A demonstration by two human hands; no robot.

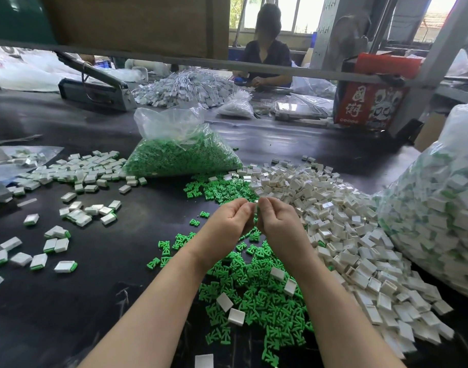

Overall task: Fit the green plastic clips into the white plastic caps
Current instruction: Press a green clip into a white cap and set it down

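Forearms reach from the bottom edge. At frame centre the left hand (pixel 231 217) and right hand (pixel 276 219) pinch one small piece together, above green clips (pixel 254 288); white caps (pixel 347 235) heap rightward. Light, stiff, likely slippery: grip the edges.

This was a small factory assembly bench: loose clips (pixel 256 290) and caps (pixel 341 235) lay heaped on a black table (pixel 81 301), bulk bags (pixel 179 152) stood at 12 o'clock, another worker (pixel 266 49) sat beyond, sealer (pixel 95 88) at 11 o'clock
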